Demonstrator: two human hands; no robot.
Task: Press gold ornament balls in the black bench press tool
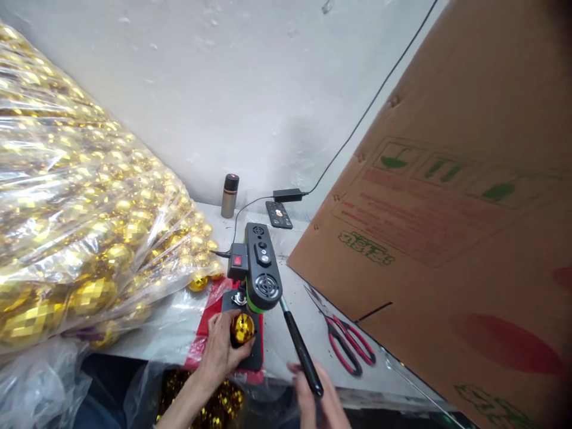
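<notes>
My left hand [222, 348] has its fingers and thumb closed round a shiny gold faceted ball [243, 328], over the black base [255, 357] of a small bench machine. Above the ball's far side is the machine's black head [263, 268], with a box bearing a red switch beside it. A black-handled lever [300, 345] slants from the machine down toward me. My right hand [319, 396] is at the lever's lower end, its fingers partly blurred and partly behind the handle; their grip on it is unclear.
A large clear bag of gold balls [111, 208] fills the left side. Red-handled scissors [346, 342] lie beside a big cardboard box [447, 208] at right. Behind the machine are a bottle [229, 196], a phone [279, 215] and a power adapter [288, 195]. Gold pieces [223, 405] lie below the table edge.
</notes>
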